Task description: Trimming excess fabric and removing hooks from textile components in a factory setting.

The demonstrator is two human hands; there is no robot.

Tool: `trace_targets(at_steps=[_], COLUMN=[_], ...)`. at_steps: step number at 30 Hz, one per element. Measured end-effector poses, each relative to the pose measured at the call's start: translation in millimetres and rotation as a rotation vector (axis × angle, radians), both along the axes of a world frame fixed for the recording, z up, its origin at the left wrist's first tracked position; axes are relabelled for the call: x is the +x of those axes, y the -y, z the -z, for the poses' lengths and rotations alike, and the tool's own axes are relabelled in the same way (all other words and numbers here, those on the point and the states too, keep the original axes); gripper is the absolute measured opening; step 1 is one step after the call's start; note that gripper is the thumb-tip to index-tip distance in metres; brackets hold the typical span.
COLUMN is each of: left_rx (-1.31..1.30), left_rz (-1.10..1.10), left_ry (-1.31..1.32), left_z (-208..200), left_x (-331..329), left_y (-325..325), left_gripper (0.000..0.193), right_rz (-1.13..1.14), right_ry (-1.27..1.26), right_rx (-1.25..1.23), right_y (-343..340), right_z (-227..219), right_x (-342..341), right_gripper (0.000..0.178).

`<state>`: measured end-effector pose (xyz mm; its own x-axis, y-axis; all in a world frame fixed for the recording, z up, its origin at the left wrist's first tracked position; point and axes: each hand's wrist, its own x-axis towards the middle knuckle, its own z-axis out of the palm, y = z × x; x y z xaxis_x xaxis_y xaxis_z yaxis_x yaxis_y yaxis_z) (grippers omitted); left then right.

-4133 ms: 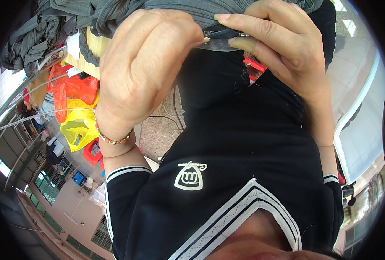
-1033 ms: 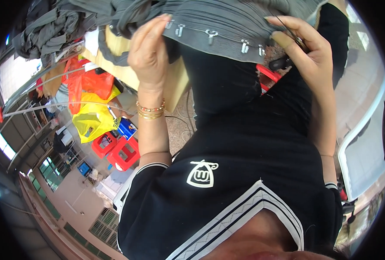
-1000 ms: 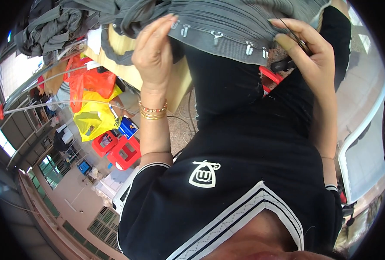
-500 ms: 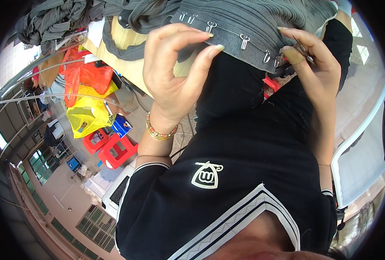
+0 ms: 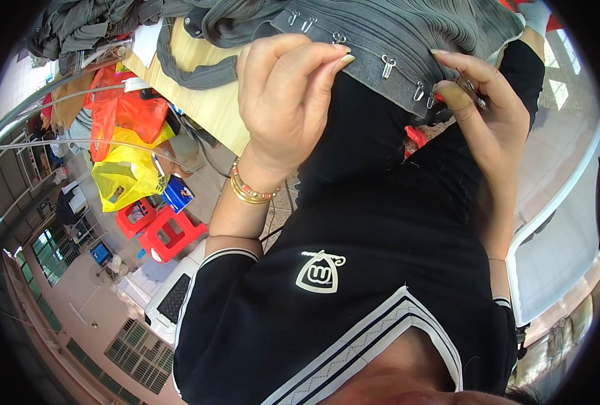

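Note:
A grey ribbed knit garment point(image 5: 408, 27) lies across my lap, its flat band edge toward me. Along the band sit several silver metal hooks point(image 5: 388, 66), spaced apart. My left hand point(image 5: 280, 101) is beside the band, thumb and forefinger pinched together; anything between the tips is too fine to make out. At the band's right end my right hand point(image 5: 489, 101) is curled, its forefinger and thumb apart. A small shiny metal piece point(image 5: 474, 94) is tucked among its fingers, its kind unclear. A tan cover point(image 5: 454, 96) sits on the right thumb.
Left of my hands is a pale wooden tabletop point(image 5: 209, 108) with a grey strip and more grey knitwear point(image 5: 84, 34). Red and yellow plastic bags point(image 5: 128, 165) hang below, near red stools point(image 5: 172, 235). A white-edged surface point(image 5: 556, 209) stands to my right.
My left thumb and forefinger have closed from an open gap into a pinch, and the other left fingers have curled in. My right hand stays almost in place; the view has shifted slightly.

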<state>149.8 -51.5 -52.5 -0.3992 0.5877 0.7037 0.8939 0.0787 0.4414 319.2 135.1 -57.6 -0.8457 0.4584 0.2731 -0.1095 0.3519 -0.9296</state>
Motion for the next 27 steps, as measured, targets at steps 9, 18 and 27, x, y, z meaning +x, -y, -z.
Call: trace_targets(at_steps=[9,18,27], left_rx=[-0.013,-0.023,-0.006], left_rz=[0.013,-0.026,-0.043], left_ry=[-0.162,-0.045,0.311], left_z=[13,14,-7], left_x=[-7,-8,15], left_y=[5,10,0], left_gripper=[0.018,0.014,0.034], right_rz=[-0.001,0.004,0.047], right_ry=[0.049,0.03,0.011], right_rx=[0.095,0.087,0.103], right_y=[-3,-3,0], right_z=[-13,-12,-10], right_x=[-5,-8,-10], right_gripper=[0.045,0.038,0.035])
